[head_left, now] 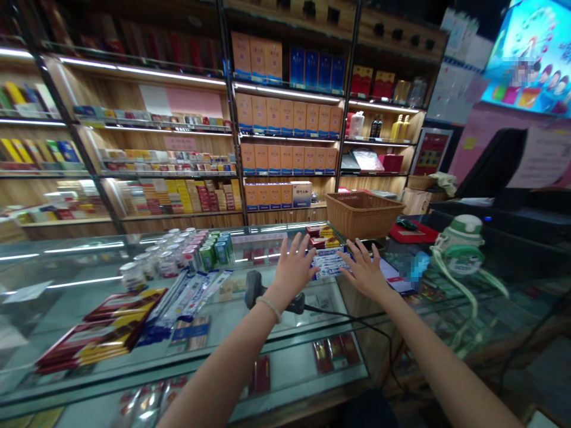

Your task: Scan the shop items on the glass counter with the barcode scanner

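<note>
My left hand [292,267], with a light bracelet at the wrist, is spread open over the glass counter [250,309]. Its fingertips reach the left side of a row of blue-and-white packets [329,261]. On the right side of that row, my right hand [366,273] has its fingers apart too. Behind the packets sit red-and-yellow packets [322,236]. Partly hidden under my left wrist lies a black handheld barcode scanner [254,290], its cable trailing right. Whether my fingertips press on the packets I cannot tell.
Left on the counter are red-and-yellow packets [104,330], long blue-and-white sachets [191,297] and several small jars [167,261]. A wicker basket [363,217] stands behind my right hand. To the right are a phone-like screen [397,276], a strapped bottle [461,246] and a monitor [495,169].
</note>
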The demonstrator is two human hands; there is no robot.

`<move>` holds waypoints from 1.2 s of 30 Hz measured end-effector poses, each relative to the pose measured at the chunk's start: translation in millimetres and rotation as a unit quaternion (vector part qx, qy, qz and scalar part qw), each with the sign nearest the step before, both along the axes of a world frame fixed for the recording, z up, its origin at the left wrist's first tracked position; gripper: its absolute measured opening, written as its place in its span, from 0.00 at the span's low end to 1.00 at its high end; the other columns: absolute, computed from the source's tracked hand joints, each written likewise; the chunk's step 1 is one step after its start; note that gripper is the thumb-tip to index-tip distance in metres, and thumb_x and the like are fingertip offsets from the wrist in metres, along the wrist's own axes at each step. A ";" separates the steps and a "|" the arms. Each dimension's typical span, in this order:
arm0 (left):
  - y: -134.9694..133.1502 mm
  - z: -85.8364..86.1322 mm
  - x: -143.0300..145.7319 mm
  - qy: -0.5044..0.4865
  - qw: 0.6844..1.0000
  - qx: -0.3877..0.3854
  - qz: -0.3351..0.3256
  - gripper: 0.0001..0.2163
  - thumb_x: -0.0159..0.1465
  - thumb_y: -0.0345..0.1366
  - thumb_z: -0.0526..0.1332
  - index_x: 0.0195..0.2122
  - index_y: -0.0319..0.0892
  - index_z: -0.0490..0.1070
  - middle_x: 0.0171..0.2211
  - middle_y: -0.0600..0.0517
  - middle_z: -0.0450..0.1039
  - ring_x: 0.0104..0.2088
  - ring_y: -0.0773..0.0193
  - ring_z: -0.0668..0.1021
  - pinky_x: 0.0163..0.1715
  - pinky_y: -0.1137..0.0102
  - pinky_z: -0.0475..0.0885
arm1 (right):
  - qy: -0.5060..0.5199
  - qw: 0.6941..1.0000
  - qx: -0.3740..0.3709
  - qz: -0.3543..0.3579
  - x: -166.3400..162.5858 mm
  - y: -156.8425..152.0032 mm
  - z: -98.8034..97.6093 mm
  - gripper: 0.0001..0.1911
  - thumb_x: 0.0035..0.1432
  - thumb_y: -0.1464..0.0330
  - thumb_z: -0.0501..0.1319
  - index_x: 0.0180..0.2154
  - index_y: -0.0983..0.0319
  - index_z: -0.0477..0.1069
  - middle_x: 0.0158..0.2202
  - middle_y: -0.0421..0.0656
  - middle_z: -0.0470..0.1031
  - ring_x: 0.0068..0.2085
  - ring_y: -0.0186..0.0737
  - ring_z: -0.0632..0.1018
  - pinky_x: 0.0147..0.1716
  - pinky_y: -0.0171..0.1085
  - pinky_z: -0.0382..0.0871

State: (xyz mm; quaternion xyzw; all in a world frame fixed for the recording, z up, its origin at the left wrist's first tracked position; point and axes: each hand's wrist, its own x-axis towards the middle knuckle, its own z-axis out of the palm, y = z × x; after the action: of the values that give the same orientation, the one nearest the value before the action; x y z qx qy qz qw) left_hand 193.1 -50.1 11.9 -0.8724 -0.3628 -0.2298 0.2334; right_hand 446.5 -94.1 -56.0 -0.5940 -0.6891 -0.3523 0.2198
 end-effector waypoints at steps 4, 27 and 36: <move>-5.3 10.4 -18.2 -0.013 1.000 0.013 0.008 0.22 0.67 0.50 0.62 0.59 0.48 0.74 0.71 0.44 0.60 0.72 0.44 0.58 0.70 0.39 0.50 | -0.007 0.999 0.015 0.027 -27.7 3.7 15.4 0.24 0.67 0.56 0.60 0.62 0.52 0.70 0.71 0.49 0.60 0.72 0.53 0.55 0.70 0.61 0.35; -23.0 21.3 -181.5 -0.047 0.988 0.018 0.143 0.18 0.68 0.46 0.61 0.56 0.49 0.77 0.70 0.43 0.62 0.71 0.41 0.59 0.70 0.39 0.51 | 0.010 0.992 -0.001 0.126 -159.9 34.4 32.1 0.22 0.70 0.55 0.56 0.62 0.50 0.71 0.71 0.47 0.60 0.71 0.52 0.55 0.70 0.60 0.31; -21.4 9.9 -231.4 -0.062 0.979 0.024 0.193 0.16 0.68 0.46 0.61 0.53 0.49 0.78 0.69 0.43 0.63 0.71 0.41 0.60 0.69 0.38 0.51 | 0.013 0.990 -0.007 0.138 -190.5 44.6 49.1 0.21 0.71 0.55 0.55 0.61 0.49 0.72 0.71 0.46 0.61 0.71 0.52 0.55 0.70 0.60 0.32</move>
State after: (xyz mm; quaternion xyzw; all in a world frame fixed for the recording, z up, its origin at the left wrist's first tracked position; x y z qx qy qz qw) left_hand -38.3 -71.5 21.8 -0.7641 -0.5325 -0.2428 0.2714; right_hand 256.0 -49.5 -6.9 -0.4992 -0.7638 -0.3065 0.2711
